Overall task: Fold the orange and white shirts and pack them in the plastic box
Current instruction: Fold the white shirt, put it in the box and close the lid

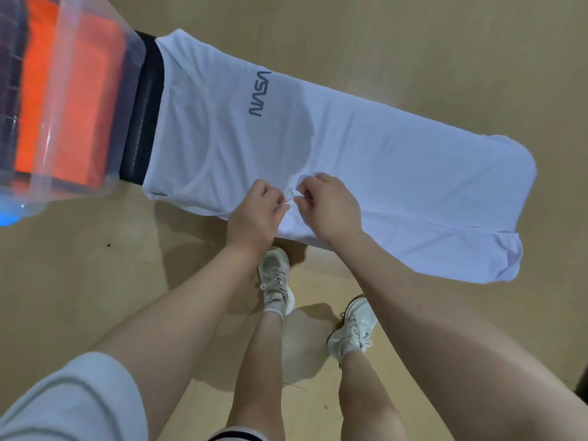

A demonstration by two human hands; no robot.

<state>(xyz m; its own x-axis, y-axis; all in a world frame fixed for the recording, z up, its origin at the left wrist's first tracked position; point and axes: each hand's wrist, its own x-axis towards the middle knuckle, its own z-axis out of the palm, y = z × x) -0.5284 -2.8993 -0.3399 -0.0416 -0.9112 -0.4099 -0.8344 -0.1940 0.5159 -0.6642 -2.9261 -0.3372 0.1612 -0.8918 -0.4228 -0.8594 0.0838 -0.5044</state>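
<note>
White shirt (366, 160), "NASA" print, flat on bench (143, 116); left hand (257, 211) and right hand (327, 205) pinch its near edge. Box (127, 58) far left holds orange shirt (66, 100).

Counts, head view: 1 white cotton T-shirt w/ dark chest lettering (366, 154), spread flat. 1 folded bright orange shirt (63, 100), inside 1 clear plastic storage box (127, 36). 1 black padded bench (143, 122). 2 bare hands: left hand (254, 214), right hand (331, 208). 2 off-white lace-up sneakers (275, 278).
</note>
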